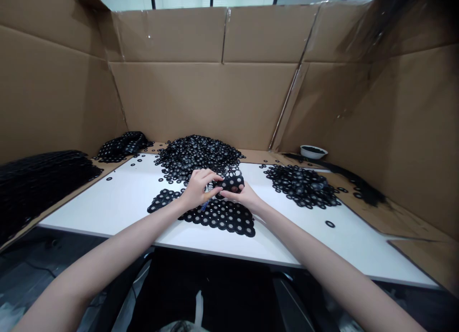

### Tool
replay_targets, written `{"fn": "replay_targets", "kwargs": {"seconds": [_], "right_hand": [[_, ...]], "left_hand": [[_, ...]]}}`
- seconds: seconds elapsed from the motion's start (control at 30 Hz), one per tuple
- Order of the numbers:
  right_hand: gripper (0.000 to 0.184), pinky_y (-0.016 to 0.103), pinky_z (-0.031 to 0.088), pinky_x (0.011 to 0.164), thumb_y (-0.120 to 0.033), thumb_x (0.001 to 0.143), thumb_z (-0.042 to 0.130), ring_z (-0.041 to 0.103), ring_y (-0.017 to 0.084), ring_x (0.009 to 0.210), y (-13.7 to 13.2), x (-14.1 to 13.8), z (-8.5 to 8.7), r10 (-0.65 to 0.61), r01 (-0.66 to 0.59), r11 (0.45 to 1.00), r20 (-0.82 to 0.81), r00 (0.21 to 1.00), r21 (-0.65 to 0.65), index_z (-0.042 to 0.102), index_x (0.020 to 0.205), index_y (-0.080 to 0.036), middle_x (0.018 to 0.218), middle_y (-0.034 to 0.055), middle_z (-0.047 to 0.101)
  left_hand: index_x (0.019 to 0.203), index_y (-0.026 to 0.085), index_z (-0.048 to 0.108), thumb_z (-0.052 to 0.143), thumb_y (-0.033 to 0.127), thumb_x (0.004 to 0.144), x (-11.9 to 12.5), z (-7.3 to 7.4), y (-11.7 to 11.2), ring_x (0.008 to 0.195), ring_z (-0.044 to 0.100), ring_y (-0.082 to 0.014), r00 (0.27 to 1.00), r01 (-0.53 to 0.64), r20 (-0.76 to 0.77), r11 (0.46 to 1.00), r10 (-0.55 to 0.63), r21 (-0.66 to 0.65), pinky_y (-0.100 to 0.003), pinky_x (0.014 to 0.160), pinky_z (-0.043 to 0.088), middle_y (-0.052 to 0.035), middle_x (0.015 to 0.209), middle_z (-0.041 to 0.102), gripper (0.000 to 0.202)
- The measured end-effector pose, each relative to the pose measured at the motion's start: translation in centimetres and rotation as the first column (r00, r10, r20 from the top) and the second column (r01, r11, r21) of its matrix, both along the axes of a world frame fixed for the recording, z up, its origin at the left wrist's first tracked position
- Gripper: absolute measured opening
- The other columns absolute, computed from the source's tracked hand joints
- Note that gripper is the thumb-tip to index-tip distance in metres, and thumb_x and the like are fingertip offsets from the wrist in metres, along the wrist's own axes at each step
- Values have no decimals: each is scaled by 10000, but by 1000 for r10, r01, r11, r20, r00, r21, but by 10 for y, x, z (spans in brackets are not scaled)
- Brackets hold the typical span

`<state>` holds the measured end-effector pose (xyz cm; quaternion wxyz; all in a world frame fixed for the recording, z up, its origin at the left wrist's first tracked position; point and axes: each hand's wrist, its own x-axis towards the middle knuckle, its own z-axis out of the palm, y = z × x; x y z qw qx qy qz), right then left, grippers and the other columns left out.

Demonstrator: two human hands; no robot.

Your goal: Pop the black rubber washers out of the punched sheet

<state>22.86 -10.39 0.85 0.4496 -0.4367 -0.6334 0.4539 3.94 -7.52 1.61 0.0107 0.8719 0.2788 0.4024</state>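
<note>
A black sheet of joined rings (224, 217) lies partly on the white tabletop, its far part lifted and folded over between my hands. My left hand (199, 187) pinches the raised fold from the left, thumb and fingertips closed. From the right, my right hand (247, 197) grips the same fold, its thumb pointing towards my left thumb. Just below the left thumb shows a small blue object (205, 206), too small to name. Right behind the hands rises a large heap of loose black rings (199, 153).
A smaller pile of black rings (301, 186) sits to the right, with one loose ring (330, 224) nearer me. Behind it stands a white bowl (313, 152) with dark contents. Black strands (46, 184) lie at far left. Cardboard walls (204, 102) enclose the white table (107, 203).
</note>
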Motion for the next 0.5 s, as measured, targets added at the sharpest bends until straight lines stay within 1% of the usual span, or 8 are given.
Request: {"fn": "replay_targets", "kwargs": {"seconds": [0.1, 0.27, 0.33, 0.43, 0.5], "right_hand": [[392, 323, 461, 709, -380, 623, 762, 593, 183, 776, -1, 0, 0, -7, 7, 1000, 54, 999, -7, 610, 907, -157, 868, 44, 660], [417, 302, 442, 651, -375, 591, 778, 573, 172, 715, -2, -1, 0, -46, 49, 999, 136, 990, -19, 598, 905, -167, 783, 12, 645], [388, 303, 445, 657, -369, 600, 772, 580, 177, 723, -1, -1, -1, -30, 31, 999, 144, 989, -7, 606, 890, -171, 784, 14, 654], [319, 322, 461, 728, -365, 638, 748, 605, 193, 784, 2, 0, -3, 34, -36, 999, 111, 993, 19, 631, 862, -170, 841, 35, 682], [319, 335, 468, 769, -359, 648, 742, 616, 202, 821, 3, 0, -3, 55, -58, 998, 95, 994, 28, 640, 883, -169, 881, 42, 693]], "left_hand": [[981, 213, 610, 541, 392, 850, -1, -1, 1, 924, 550, -173, 999, 6, -42, 1000, -6, -15, -331, 864, 332, -27, 951, 648, 232], [946, 210, 623, 550, 433, 836, -2, -3, 3, 886, 550, -172, 997, -3, -74, 1000, 1, -20, -339, 860, 315, -22, 898, 659, 258], [929, 210, 624, 540, 428, 843, -1, -2, 2, 867, 554, -169, 996, 2, -93, 1000, -4, -23, -343, 864, 308, -19, 885, 662, 248], [916, 207, 619, 494, 388, 877, -1, -2, 0, 860, 561, -159, 993, 27, -116, 999, -30, -29, -342, 864, 300, -12, 872, 664, 223], [904, 202, 615, 471, 368, 892, 0, -1, -1, 857, 562, -152, 992, 41, -120, 999, -44, -33, -340, 863, 296, -7, 856, 662, 220]]}}
